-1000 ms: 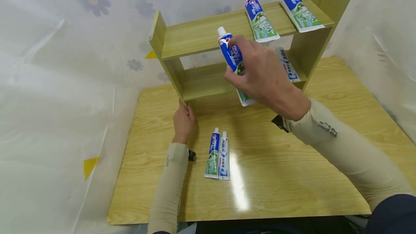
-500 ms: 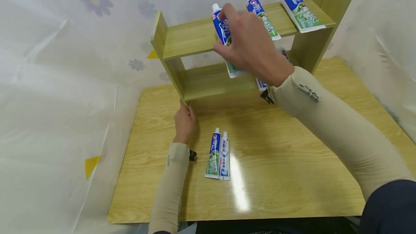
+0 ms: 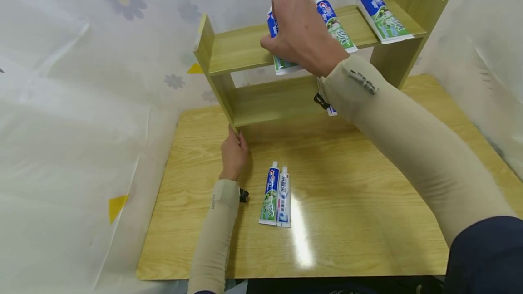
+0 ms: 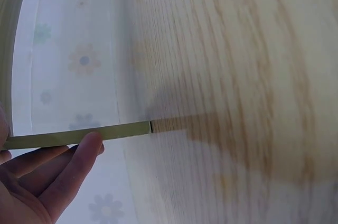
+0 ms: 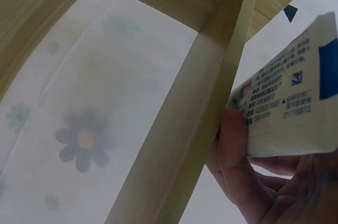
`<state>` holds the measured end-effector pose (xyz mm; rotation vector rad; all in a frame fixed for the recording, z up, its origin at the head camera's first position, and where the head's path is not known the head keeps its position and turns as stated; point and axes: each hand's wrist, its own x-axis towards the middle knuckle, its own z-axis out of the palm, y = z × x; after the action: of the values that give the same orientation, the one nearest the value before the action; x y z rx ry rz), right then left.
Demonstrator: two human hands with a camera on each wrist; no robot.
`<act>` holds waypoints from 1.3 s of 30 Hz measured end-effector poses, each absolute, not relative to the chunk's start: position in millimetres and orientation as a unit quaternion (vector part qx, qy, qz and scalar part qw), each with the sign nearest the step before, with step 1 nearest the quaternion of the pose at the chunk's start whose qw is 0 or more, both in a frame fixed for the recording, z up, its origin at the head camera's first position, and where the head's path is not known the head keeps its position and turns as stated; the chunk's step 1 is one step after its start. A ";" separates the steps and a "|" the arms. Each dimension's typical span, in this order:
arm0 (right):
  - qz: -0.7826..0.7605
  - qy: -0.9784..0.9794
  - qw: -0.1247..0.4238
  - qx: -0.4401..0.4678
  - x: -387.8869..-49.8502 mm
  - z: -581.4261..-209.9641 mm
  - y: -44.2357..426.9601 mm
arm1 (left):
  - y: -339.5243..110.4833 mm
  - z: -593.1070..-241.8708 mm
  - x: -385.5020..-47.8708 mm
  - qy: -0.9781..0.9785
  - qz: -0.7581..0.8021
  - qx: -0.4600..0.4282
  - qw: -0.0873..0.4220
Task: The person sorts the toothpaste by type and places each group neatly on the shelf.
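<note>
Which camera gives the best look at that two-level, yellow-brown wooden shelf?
The head view: it frames the wooden shelf with both levels and side panels, though the right arm covers part. The right wrist view shows boards close up, cut off; the left wrist view, mainly a panel's edge by the left hand.

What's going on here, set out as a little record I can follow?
Right hand: grips a toothpaste tube at the upper shelf
Left hand: holds the rack's left side panel, low down
Upper shelf: bears a middle tube and a right-end tube
Lower shelf: right part largely hidden by the right sleeve
Table: blue-and-green tube and white tube lying side by side
</note>
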<state>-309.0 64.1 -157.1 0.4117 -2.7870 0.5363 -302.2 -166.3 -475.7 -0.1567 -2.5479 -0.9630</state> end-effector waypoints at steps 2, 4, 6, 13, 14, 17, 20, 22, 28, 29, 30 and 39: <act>0.182 -0.965 0.130 0.135 -312.4 -156.5 64.8 | -164.7 -473.8 -301.4 -0.916 -0.343 -0.053 0.202; 0.177 -0.967 0.126 0.130 -316.0 -155.9 65.9 | -163.9 -473.5 -301.3 -0.916 -0.344 -0.054 0.202; 0.175 -0.969 0.122 0.123 -320.2 -155.2 66.4 | -163.6 -474.1 -301.4 -0.913 -0.348 -0.057 0.205; 0.155 -0.978 0.090 0.102 -335.4 -154.7 64.0 | -167.2 -490.2 -305.5 -0.906 -0.354 -0.069 0.223; 0.151 -0.980 0.085 0.099 -337.3 -155.1 63.2 | -167.2 -491.3 -305.7 -0.905 -0.354 -0.071 0.223; 0.129 -0.984 0.075 0.096 -342.0 -157.1 61.1 | -163.7 -484.9 -300.8 -0.909 -0.351 -0.068 0.216; 0.110 -0.987 0.073 0.096 -344.7 -159.2 60.0 | -163.3 -484.5 -301.5 -0.911 -0.349 -0.066 0.211; 0.107 -0.986 0.080 0.098 -345.6 -160.5 60.1 | -163.2 -483.5 -301.5 -0.912 -0.347 -0.063 0.208; 0.123 -0.983 0.092 0.101 -347.5 -162.8 60.1 | -163.9 -481.5 -301.9 -0.915 -0.340 -0.060 0.208; 0.124 -0.982 0.096 0.103 -347.5 -163.5 60.0 | -163.9 -481.3 -302.0 -0.915 -0.341 -0.060 0.208; 0.126 -0.981 0.100 0.106 -347.1 -164.2 60.2 | -163.9 -481.0 -302.0 -0.914 -0.342 -0.059 0.208; 0.151 -0.973 0.122 0.123 -343.6 -168.1 60.6 | -165.7 -478.6 -302.8 -0.913 -0.342 -0.060 0.214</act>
<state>-343.6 60.6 -168.1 0.3576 -2.8410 0.4402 -302.8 -165.7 -478.6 -0.1670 -2.5343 -0.9480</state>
